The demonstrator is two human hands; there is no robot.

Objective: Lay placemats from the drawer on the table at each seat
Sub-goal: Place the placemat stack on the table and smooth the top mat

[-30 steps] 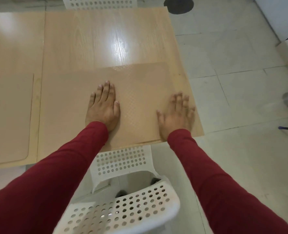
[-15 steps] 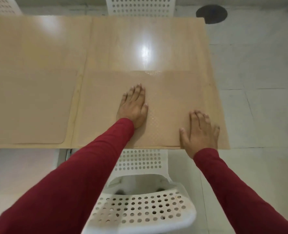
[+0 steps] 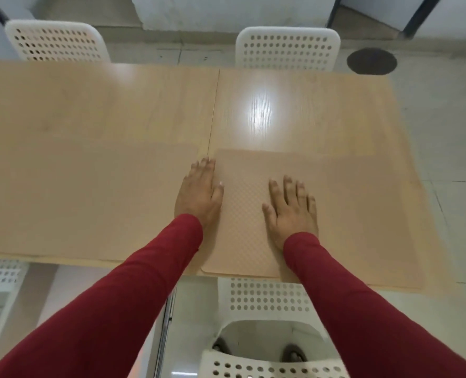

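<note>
placemat (image 3: 335,214), tan and finely textured, lies flat on the table (image 3: 144,105) at its near right end, its rounded near-left corner just inside the table's near edge. left hand (image 3: 199,195) rests palm down with straight fingers over the placemat's left edge, beside the seam in the tabletop. right hand (image 3: 291,211) lies flat on the placemat with fingers spread, gripping nothing. both sleeves are red. a second placemat (image 3: 76,200) lies to the left of the first on the same table. white perforated chairs stand beyond the table's far edge (image 3: 287,49) and below its near edge (image 3: 267,296).
</note>
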